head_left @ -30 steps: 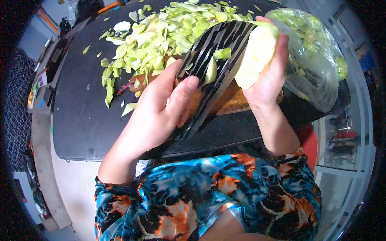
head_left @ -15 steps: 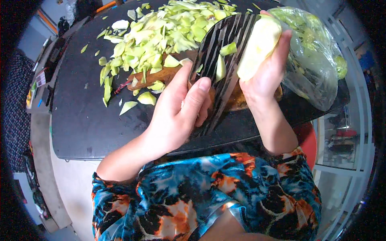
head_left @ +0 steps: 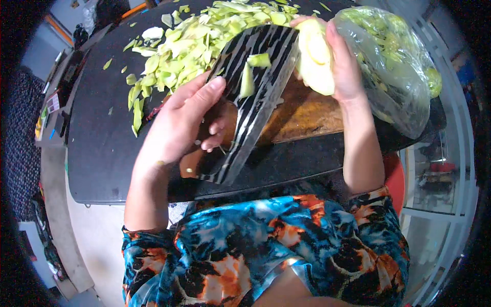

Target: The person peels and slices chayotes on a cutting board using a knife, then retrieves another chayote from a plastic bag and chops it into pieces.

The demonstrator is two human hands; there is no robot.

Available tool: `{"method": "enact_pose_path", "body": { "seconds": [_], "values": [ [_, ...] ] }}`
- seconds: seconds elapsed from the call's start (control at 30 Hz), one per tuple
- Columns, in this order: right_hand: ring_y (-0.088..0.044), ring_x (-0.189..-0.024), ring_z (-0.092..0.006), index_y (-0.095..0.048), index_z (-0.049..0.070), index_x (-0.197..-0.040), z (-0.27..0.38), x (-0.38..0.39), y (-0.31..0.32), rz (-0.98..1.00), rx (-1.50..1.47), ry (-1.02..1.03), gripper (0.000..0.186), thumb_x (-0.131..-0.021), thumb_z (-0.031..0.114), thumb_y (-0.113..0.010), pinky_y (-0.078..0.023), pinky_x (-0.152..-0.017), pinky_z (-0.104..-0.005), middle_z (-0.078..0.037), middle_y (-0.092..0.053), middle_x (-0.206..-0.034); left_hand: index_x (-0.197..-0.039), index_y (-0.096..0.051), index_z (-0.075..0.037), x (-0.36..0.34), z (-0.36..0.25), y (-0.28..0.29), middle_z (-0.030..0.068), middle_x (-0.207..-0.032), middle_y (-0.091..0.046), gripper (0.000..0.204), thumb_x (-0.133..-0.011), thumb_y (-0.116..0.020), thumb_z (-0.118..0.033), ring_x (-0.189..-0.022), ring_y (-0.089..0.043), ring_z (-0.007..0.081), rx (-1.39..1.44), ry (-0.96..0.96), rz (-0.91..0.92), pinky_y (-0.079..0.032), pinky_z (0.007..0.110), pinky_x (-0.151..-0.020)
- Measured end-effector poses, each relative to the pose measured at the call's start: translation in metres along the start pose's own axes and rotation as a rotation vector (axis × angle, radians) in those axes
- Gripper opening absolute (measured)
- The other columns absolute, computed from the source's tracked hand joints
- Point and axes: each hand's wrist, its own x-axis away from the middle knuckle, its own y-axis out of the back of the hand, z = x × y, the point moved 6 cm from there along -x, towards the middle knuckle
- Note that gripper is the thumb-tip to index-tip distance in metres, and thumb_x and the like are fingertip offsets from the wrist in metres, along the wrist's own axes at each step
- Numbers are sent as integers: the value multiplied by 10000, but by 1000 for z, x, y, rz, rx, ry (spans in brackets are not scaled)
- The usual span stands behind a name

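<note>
L. hand (head_left: 174, 123) grasps broad, flat, black-and-silver-striped blade (head_left: 271, 82); R. hand (head_left: 348, 74) grips pale-green, oblong, smooth veg. (head_left: 315, 56) just beside it, near brown wooden board (head_left: 309, 118). Risk: veg., if wet, may slip; blade poss. nicks R. fingers.

A dark, smooth table (head_left: 102, 169) with a curving edge and a rounded near corner fills the middle of the room. Below its left side lies a pale floor (head_left: 102, 240), brightly lit. Something red and rounded — perhaps a seat (head_left: 395, 179) — shows beneath the table's right end. Along the right stands a white frame (head_left: 466, 169) with what look like glass panes, a small red object (head_left: 442, 168) visible through them. On the left, a cluttered ledge (head_left: 48, 130) runs beside a dark, speckled fabric (head_left: 21, 148). An orange bar (head_left: 134, 11) crosses the upper left.
</note>
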Motion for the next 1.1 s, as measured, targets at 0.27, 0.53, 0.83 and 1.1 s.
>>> {"method": "enact_pose_path", "body": {
  "seconds": [0.27, 0.53, 0.83, 1.1],
  "values": [
    [-561, -538, -104, -574, 29, -1112, 13, 9, 3, 310, 260, 45, 563, -920, 522, -381, -481, -454, -239, -22, -569, -694, -929, -493, -42, 11, -2, 7, -20, -561, -431, 291, -970, -448, -326, -422, -394, 48, -185, 92, 17, -292, 189, -388],
    [-537, -902, -115, -542, 10, -1143, 26, 9, 3, 46, 285, 410, 723, -823, 651, -450, -440, -772, -265, -64, -562, -986, -1206, -468, -1, 15, -2, -8, -3, -585, -458, 417, -929, -497, -311, -420, -377, 62, -117, -105, 12, -281, 188, -363],
    [-541, -939, -110, -519, 27, -1176, 6, -1, -10, 24, 170, 332, 489, -810, 334, -623, -453, -810, -247, -56, -549, -1049, -813, -517, -50, -1, -11, 30, -27, -614, -474, 284, -943, -511, -302, -526, -417, 46, -399, -203, -211, -317, 198, -467],
    [-656, -786, -212, -536, 4, -1163, -45, -16, 30, -212, -158, -112, 388, -908, 296, -520, -544, -651, -312, -126, -632, -1015, -818, -537, -27, -15, -29, 107, 11, -601, -520, 285, -935, -515, -285, -529, -473, 68, -725, -360, -661, -369, 231, -494]
  ]
}}
